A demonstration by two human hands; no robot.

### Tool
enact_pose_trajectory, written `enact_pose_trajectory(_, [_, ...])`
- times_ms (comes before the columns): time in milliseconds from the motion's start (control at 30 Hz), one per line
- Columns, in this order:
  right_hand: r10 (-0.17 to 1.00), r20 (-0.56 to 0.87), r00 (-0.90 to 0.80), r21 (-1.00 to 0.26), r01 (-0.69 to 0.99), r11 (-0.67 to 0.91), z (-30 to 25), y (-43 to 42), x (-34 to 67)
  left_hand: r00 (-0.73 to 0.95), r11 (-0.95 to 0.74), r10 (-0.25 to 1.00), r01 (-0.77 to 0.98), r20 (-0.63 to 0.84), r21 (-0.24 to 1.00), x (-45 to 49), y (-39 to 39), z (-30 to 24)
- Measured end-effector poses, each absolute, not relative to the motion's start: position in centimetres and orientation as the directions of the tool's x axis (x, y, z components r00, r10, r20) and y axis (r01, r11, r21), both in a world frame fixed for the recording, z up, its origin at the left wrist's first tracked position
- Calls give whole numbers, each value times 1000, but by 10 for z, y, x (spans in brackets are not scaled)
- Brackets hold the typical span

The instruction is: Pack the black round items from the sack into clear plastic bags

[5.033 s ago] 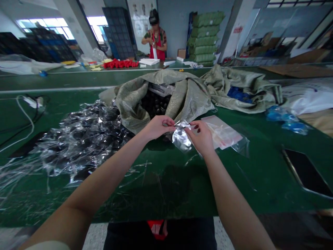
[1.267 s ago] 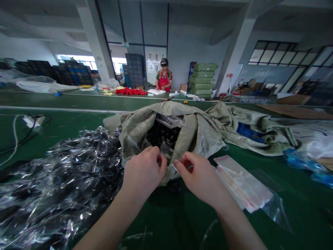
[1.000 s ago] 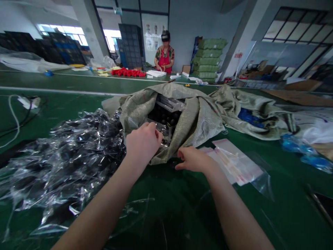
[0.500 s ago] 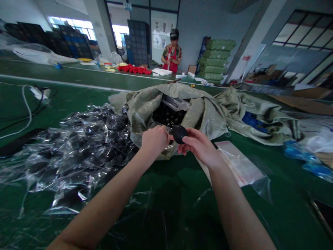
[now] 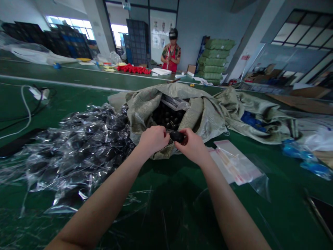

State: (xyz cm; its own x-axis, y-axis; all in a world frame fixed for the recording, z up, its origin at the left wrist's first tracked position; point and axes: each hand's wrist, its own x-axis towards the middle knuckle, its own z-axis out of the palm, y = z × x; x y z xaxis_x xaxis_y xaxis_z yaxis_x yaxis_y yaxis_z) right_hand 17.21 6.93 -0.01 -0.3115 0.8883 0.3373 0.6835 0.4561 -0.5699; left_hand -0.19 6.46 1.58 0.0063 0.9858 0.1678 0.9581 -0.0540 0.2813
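Note:
In front of the open sack, my right hand (image 5: 191, 144) is closed on a smooth black egg-shaped piece (image 5: 177, 136), holding it by its right side between thumb and fingers. My left hand (image 5: 154, 139) is closed too, with its thumb and fingertips at the left end of that piece. What the left fingers pinch there is hidden. Just beyond both hands lies the woven greenish-grey sack (image 5: 205, 113), its mouth rolled back. Inside it are many shiny black rounded pieces (image 5: 169, 119). Left of my hands is a heap of black pieces in clear plastic bags (image 5: 85, 146).
Flat clear bags (image 5: 236, 163) lie right of my right forearm. A second sack (image 5: 270, 128) holds blue items (image 5: 252, 121). A phone-like object (image 5: 321, 211) sits at the right edge, a power strip (image 5: 39, 93) at left. Across the table stands a person (image 5: 171, 55) behind red items (image 5: 134, 69).
My right hand has turned over the black piece and drawn slightly left, so the piece now lies flatter between my hands. My left hand has shifted slightly left.

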Motion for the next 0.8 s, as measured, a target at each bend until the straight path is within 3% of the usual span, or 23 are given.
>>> enact_pose_trajectory(400, [811,506,-292,-444,719,536,-15,71,166,-40,-27,974,955,221,295,8,61,15])
enact_pose_trajectory(667, [813,448,-372,-549,603,578,-14,73,165,-50,-45,959,946,280,322,8,61,15])
enact_pose_trajectory(800, [842,444,-307,-616,578,535,-16,74,165,-65,-27,959,947,275,319,9,59,17])
